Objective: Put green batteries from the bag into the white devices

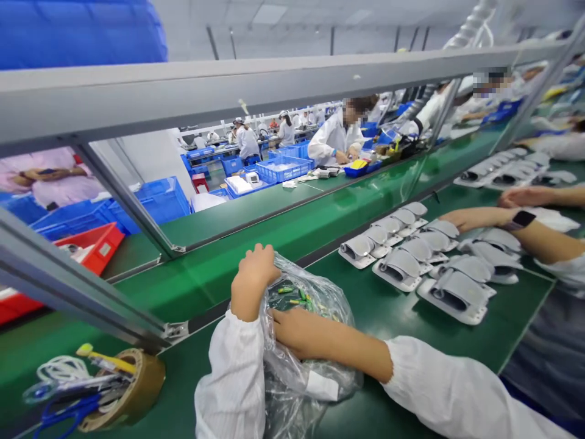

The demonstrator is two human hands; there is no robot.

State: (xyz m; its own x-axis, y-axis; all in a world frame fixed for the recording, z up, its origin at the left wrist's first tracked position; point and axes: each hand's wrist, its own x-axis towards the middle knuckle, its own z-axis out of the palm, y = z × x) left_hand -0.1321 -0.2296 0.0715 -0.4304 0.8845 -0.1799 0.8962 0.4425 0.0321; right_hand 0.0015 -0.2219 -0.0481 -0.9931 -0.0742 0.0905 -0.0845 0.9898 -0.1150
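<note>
A clear plastic bag (315, 372) lies on the green bench in front of me, with small green and yellow parts (295, 297) inside. My left hand (253, 277) grips the bag's top edge, fingers closed over the plastic. My right hand (290, 332) reaches inside the bag, the fingers hidden by the crinkled plastic, so I cannot tell whether they hold a part. Both forearms wear white sleeves pushed back.
Rows of grey moulded pieces on white trays (420, 256) lie to the right, where a co-worker's arm with a dark watch (518, 221) reaches. A tape roll holding scissors and tools (114, 384) sits at the left. Grey frame rails (119, 195) cross ahead; blue and red bins lie beyond.
</note>
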